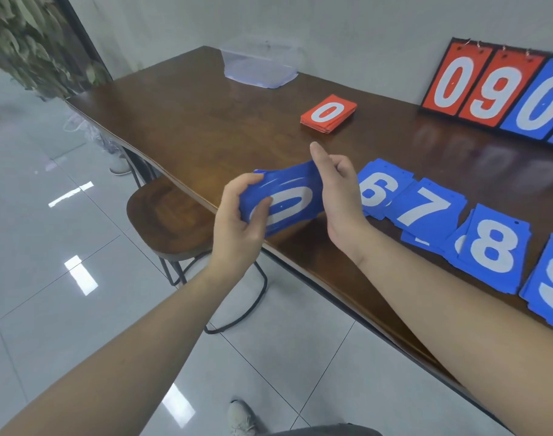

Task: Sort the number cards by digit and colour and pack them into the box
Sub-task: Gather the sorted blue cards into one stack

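Both hands hold a stack of blue cards (pixel 287 196) with a white 0 on top, just over the table's near edge. My left hand (pixel 237 221) grips its left end, my right hand (pixel 335 190) its right end. On the table to the right lie blue piles showing 6 (pixel 379 187), 7 (pixel 426 209), 8 (pixel 492 247) and 9 (pixel 552 284). A red stack topped by 0 (pixel 328 113) lies farther back. A clear plastic box (pixel 259 62) stands at the far end by the wall.
A flip scoreboard (pixel 495 86) with red 0, red 9 and blue 0 leans on the wall at the back right. The wooden table (pixel 206 121) has a wooden stool (pixel 171 215) tucked under its near edge. Tiled floor lies on the left.
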A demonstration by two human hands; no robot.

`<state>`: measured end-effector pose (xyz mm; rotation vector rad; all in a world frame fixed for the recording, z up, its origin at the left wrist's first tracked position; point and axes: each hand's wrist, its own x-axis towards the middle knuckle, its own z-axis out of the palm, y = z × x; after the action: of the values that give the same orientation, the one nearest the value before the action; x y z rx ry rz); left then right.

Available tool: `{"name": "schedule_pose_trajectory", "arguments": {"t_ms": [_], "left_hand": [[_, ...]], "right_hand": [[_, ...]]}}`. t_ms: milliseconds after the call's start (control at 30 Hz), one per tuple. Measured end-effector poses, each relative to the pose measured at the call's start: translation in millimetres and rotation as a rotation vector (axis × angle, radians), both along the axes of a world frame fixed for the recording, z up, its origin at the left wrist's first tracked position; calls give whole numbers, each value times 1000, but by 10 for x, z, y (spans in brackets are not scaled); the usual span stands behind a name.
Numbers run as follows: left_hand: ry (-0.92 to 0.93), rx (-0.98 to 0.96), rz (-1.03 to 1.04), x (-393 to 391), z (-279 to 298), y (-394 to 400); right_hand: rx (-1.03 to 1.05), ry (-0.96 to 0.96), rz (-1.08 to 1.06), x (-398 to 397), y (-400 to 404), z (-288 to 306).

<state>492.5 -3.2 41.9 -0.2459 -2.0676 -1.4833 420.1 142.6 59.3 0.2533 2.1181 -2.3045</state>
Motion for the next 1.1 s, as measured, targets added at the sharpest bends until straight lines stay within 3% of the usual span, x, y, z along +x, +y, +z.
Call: {"name": "schedule_pose_trajectory", "arguments": {"t_ms": [267, 533, 733, 1100], "left_hand": [[-228, -61, -132, -30, -232, -101], [-214, -122, -80, -53, -277, -265], [-157, -341, -68, -17, -311, -375], [-345, -50, -31, 0, -330, -403]], "right_hand": [[212, 78, -40, 16, 157, -226], [268, 69, 137, 87, 27, -244], [260, 100, 152, 113, -28, -295], [368, -49, 371, 114, 11, -177]]}}
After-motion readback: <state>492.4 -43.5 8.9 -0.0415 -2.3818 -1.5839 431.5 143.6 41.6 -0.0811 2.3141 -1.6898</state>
